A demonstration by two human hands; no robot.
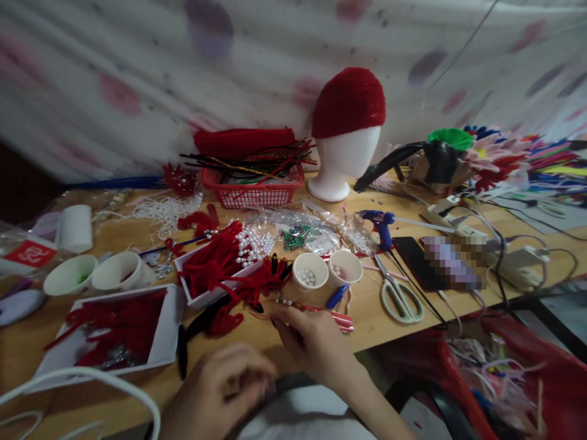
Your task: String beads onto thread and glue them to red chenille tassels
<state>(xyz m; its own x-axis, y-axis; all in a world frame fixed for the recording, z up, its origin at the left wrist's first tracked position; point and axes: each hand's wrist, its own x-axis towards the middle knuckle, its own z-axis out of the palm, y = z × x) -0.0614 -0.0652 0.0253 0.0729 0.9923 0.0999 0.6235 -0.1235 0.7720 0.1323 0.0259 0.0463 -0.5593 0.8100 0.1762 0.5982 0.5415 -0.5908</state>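
- Work item: the pearl-strung wire (285, 301) lies on the wooden table (367, 327) near its near edge. It is just in front of the red chenille-stem heap (220, 260) and beside a red striped stick (338, 320).
- Right hand (312, 345): the fingers are drawn narrow, with the tips closed on the near end of the wire. Judged step: fine pinch work on the beaded piece.
- Left hand (224, 385): it is curled, low at the near edge and blurred. Its contents cannot be determined.
- Grip: pinch the bare wire, not a pearl, since round beads are likely to roll out from under the fingertips.
- Attitude: keep the wire level or with its free end raised, as a lowered end may shed pearls onto the table.
- Support: rest the right wrist on the table edge to steady the tips.
- Supply: the two paper cups (310, 271) holding loose pearls stand just beyond the right hand. Reach over them with care, as light cups probably tip easily.
- Hazards: the heap and a black chenille stem (202, 324) lie just left of the wire, and their fuzz may snag it. Draw the piece toward the near edge, away from them.
- Clearance: the scissors (401, 296) and blue glue gun (380, 223) lie to the right, apart from both hands.
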